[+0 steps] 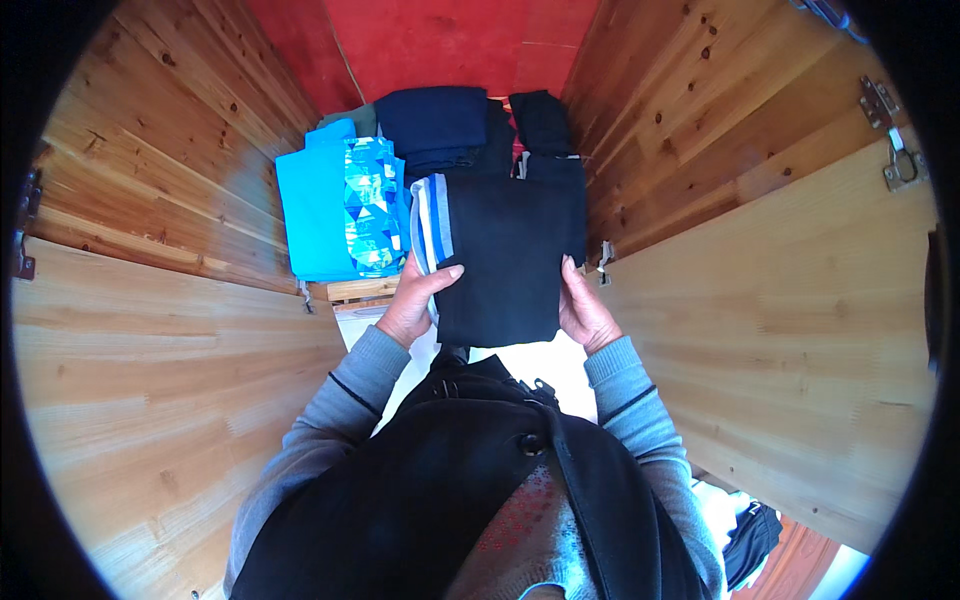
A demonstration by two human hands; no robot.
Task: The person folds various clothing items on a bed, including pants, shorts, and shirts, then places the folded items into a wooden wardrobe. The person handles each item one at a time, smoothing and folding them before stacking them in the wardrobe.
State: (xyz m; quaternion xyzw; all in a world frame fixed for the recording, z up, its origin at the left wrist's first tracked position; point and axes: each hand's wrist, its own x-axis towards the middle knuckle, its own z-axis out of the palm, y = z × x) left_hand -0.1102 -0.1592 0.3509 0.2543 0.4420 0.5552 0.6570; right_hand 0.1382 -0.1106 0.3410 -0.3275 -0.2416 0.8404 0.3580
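Between my two hands is a folded black garment [510, 255] with a blue, white and grey striped band along its left side. My left hand [417, 300] grips its lower left edge, thumb on top. On the opposite side, my right hand [586, 309] holds the right edge, its fingers partly hidden. Just beyond the garment's far edge lie black folded clothes [553, 166] inside a wooden wardrobe. Left of it rests a folded bright blue garment [319, 214] with a blue and white triangle-patterned part [373, 206].
Folded navy clothes [431, 116] stand against the wardrobe's red back panel [427, 45]. Opened wooden doors flank me, the left door [172, 375] and the right door [787, 337], with metal hinges [879, 101]. A wooden front edge [364, 289] borders the shelf. White and black clothes [750, 532] lie behind at lower right.
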